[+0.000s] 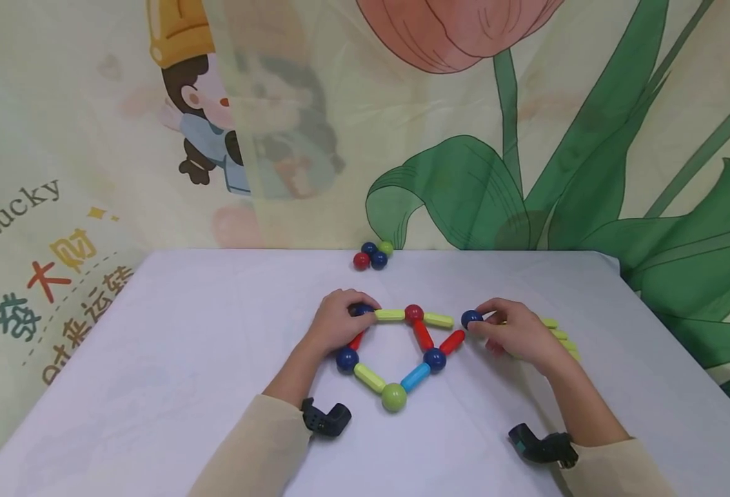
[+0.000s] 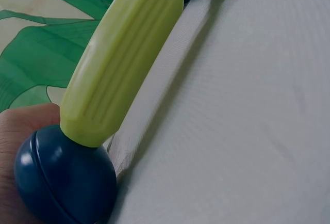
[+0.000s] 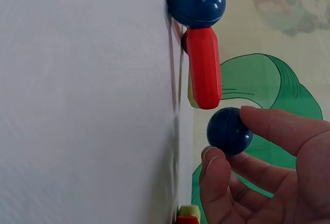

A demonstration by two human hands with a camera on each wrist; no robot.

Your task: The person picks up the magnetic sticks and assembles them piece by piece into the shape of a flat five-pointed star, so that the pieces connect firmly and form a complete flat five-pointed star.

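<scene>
On the white tabletop lies a figure of coloured rods and balls joined into a ring. My left hand [image 1: 340, 319] holds the blue ball [image 1: 362, 309] at its upper left corner, partly covering it. A yellow-green rod [image 1: 390, 315] runs from there to a red ball [image 1: 413, 313]. My right hand [image 1: 517, 331] pinches a loose blue ball [image 3: 229, 131] between thumb and fingers. That ball is just apart from the free ends of a yellow-green rod [image 1: 438, 320] and a red rod [image 1: 452, 342]. At the bottom, a light blue rod [image 1: 415, 377] meets a green ball [image 1: 394, 397].
Behind the figure sits a cluster of balls, with a red one [image 1: 361, 261] at its left. Several yellow-green rods [image 1: 564, 336] lie partly hidden behind my right hand. A printed cloth [image 1: 315, 221] hangs at the table's back edge.
</scene>
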